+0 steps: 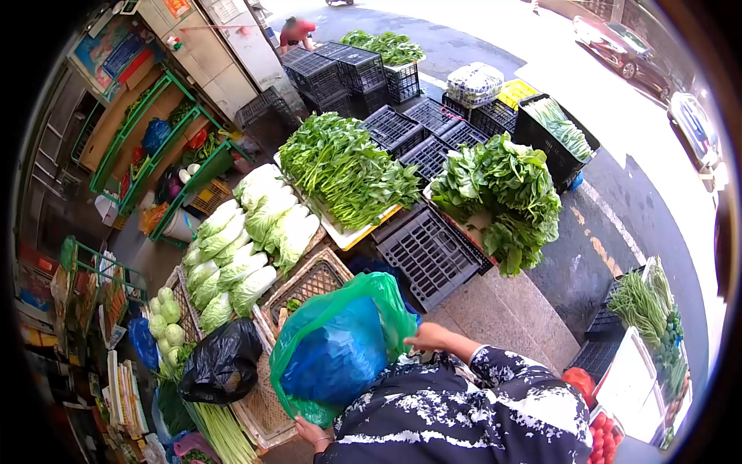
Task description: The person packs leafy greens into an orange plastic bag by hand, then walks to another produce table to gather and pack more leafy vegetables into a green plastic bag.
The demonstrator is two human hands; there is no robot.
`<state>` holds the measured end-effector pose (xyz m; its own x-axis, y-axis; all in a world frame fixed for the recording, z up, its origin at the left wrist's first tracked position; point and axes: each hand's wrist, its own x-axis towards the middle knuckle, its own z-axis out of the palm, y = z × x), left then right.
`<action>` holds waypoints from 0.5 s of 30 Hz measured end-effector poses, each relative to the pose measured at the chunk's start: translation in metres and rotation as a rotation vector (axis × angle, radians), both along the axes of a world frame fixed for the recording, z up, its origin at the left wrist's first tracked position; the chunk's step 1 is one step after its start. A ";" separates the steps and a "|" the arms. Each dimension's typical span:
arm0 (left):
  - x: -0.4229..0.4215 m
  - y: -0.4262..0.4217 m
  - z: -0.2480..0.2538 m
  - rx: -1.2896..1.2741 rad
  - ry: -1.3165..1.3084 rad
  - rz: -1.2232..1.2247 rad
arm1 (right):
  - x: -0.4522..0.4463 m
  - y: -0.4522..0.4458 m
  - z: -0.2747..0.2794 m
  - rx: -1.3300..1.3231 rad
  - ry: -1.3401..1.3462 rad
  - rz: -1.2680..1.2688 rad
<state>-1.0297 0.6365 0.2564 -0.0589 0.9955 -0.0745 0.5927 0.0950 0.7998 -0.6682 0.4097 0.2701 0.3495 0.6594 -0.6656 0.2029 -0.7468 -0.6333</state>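
Black-and-white patterned shirt fills the foreground, and just beyond it a green plastic bag gapes, partly hiding a wicker basket, with blue plastic bunched inside and a black bag alongside. The right hand has its fingers pinching the green rim; the left hand grips the lower edge, fingertips partly hidden.
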 end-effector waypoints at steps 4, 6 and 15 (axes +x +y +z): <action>-0.012 0.011 -0.011 -0.084 0.056 -0.069 | -0.042 0.036 -0.043 0.140 0.128 0.025; 0.000 0.008 0.003 -0.120 0.104 -0.077 | -0.045 0.053 -0.044 0.084 0.215 0.067; -0.006 0.012 0.003 -0.264 0.435 -0.104 | -0.053 0.065 -0.073 0.074 0.628 0.097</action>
<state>-1.0357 0.6487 0.2594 -0.0422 0.9482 -0.3147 0.8820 0.1833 0.4340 -0.7211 0.4751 0.1968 -0.1561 0.7206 -0.6756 -0.1593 -0.6934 -0.7028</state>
